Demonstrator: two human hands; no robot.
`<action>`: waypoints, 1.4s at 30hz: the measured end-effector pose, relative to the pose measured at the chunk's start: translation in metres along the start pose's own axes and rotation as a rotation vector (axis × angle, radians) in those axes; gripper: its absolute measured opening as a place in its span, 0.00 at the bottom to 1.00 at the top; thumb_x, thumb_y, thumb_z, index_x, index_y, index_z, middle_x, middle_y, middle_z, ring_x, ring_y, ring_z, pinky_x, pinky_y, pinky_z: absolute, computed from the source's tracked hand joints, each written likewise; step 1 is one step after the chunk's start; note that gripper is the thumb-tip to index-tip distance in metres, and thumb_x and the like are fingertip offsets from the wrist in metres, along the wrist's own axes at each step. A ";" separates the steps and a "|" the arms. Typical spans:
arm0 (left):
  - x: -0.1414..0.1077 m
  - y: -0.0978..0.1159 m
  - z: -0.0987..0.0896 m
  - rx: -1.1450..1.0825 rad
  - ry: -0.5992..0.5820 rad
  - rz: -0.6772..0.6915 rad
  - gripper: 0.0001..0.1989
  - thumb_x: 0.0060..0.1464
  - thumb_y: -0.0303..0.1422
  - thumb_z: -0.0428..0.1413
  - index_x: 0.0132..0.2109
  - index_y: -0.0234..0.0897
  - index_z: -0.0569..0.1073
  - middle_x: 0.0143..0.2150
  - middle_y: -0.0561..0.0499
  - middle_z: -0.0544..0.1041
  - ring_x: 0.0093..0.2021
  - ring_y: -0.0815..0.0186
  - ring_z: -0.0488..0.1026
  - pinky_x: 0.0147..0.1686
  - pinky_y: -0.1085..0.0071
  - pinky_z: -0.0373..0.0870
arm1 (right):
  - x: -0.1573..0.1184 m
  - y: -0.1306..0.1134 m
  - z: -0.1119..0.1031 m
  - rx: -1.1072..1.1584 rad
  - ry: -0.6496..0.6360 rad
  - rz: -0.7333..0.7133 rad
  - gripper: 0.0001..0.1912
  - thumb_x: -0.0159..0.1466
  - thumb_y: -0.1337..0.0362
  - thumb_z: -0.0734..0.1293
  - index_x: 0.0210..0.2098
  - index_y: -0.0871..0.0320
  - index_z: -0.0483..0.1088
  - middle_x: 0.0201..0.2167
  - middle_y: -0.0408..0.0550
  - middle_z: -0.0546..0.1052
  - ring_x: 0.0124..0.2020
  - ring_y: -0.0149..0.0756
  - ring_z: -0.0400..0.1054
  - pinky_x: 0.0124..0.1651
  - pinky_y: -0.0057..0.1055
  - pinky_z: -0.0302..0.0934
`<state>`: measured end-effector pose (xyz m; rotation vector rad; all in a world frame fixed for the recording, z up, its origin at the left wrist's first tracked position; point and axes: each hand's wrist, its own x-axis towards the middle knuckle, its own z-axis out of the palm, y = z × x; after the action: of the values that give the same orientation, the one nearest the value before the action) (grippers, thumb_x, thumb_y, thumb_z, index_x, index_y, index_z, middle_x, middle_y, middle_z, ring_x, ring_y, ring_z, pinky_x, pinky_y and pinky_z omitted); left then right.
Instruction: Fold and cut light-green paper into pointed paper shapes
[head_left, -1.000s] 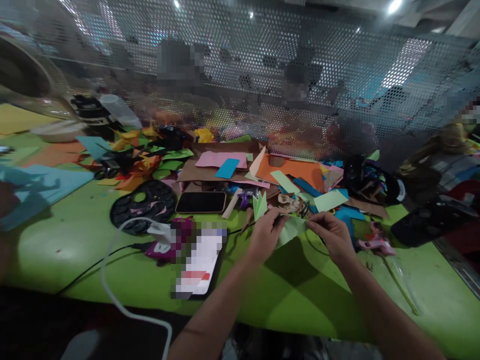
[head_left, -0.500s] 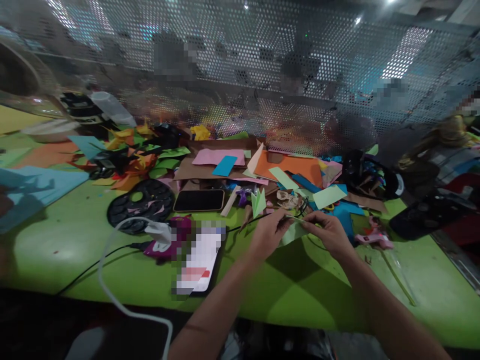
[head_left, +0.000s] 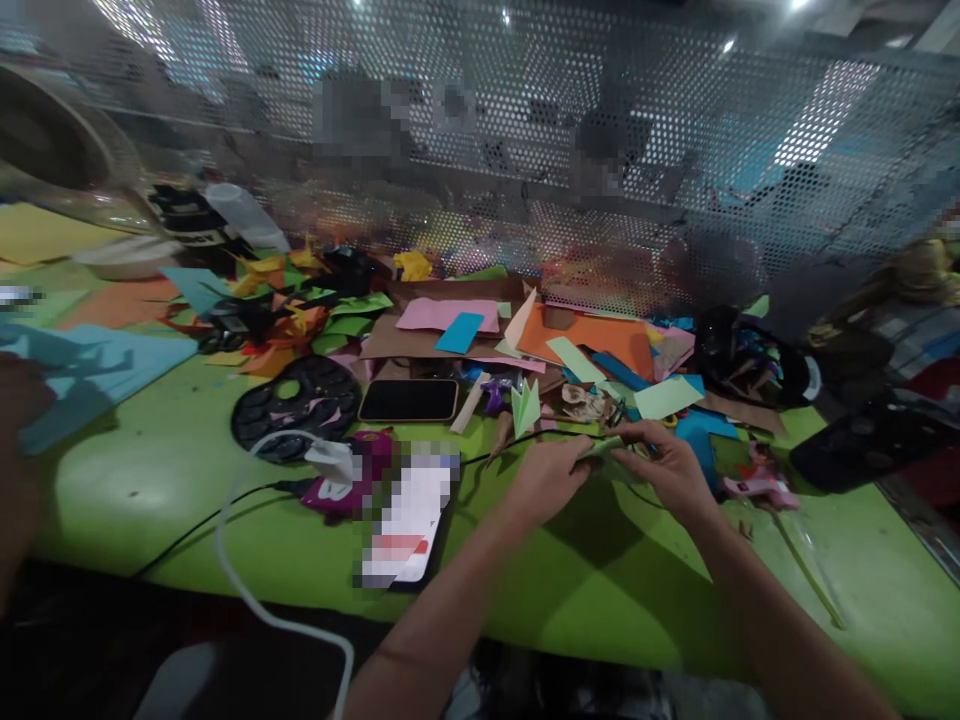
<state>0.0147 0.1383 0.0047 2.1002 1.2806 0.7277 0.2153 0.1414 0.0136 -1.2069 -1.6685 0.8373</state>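
A small piece of light green paper [head_left: 606, 449] is held between my two hands above the green table. My left hand [head_left: 551, 478] pinches its left end. On the other end, the thumb and fingers of my right hand [head_left: 664, 465] are closed. Much of the paper is hidden by my fingers. Just behind my left hand stands a pleated light green paper piece [head_left: 525, 408]. Pale green strips [head_left: 667, 396] lie beyond my right hand, near a black cable [head_left: 555, 433].
A lit phone [head_left: 412, 520] lies left of my forearm, beside a purple power socket [head_left: 349, 480] with a white plug. Farther back are a dark phone [head_left: 409, 400], a black palette [head_left: 296, 405] and orange paper [head_left: 585, 338]. A black cup [head_left: 862, 445] lies at right. Another person's arm [head_left: 22, 430] shows at left.
The green paper between my hands looks smaller and more folded over. My right hand's fingers have shifted on it. The whole view has moved slightly, and the other person's arm at left reaches farther in.
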 end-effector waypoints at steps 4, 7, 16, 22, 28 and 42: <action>0.001 -0.001 0.001 -0.268 0.063 -0.034 0.06 0.58 0.34 0.56 0.34 0.38 0.72 0.29 0.53 0.73 0.31 0.66 0.69 0.29 0.73 0.58 | 0.000 0.006 0.001 0.122 0.045 0.100 0.10 0.55 0.55 0.74 0.31 0.53 0.77 0.29 0.44 0.75 0.32 0.36 0.66 0.38 0.33 0.60; 0.003 -0.005 0.000 -0.625 0.159 -0.144 0.12 0.55 0.42 0.59 0.33 0.37 0.71 0.26 0.55 0.71 0.26 0.69 0.66 0.26 0.75 0.59 | 0.000 0.010 0.001 0.263 0.054 0.200 0.13 0.52 0.54 0.76 0.31 0.55 0.75 0.27 0.43 0.73 0.29 0.34 0.64 0.34 0.30 0.58; 0.003 -0.001 0.007 -0.853 0.230 -0.156 0.17 0.57 0.41 0.58 0.50 0.37 0.69 0.46 0.47 0.75 0.46 0.63 0.72 0.46 0.69 0.70 | -0.006 0.001 0.016 0.355 0.196 0.249 0.17 0.49 0.53 0.77 0.29 0.55 0.70 0.25 0.42 0.70 0.28 0.33 0.62 0.31 0.29 0.58; 0.000 0.008 0.009 -0.672 0.114 -0.113 0.14 0.65 0.39 0.47 0.49 0.35 0.70 0.47 0.46 0.77 0.49 0.60 0.72 0.52 0.64 0.68 | -0.013 0.000 0.021 0.294 0.107 0.265 0.16 0.52 0.53 0.76 0.29 0.55 0.69 0.25 0.42 0.70 0.27 0.32 0.62 0.29 0.29 0.57; 0.000 0.004 0.007 -0.501 0.063 -0.108 0.13 0.65 0.39 0.46 0.43 0.37 0.70 0.43 0.47 0.77 0.43 0.62 0.72 0.46 0.67 0.68 | -0.012 0.004 0.013 0.196 0.022 0.242 0.14 0.57 0.52 0.73 0.35 0.55 0.74 0.31 0.45 0.75 0.33 0.36 0.65 0.35 0.30 0.59; 0.001 0.003 0.011 -0.510 -0.021 -0.027 0.12 0.63 0.36 0.48 0.47 0.37 0.72 0.48 0.46 0.78 0.47 0.59 0.73 0.50 0.63 0.69 | -0.007 0.001 0.015 0.231 0.048 0.251 0.15 0.52 0.51 0.76 0.29 0.56 0.76 0.27 0.44 0.75 0.29 0.34 0.64 0.33 0.31 0.58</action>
<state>0.0246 0.1355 -0.0006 1.6682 0.9800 0.9062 0.2022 0.1343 0.0052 -1.2773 -1.3565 1.1131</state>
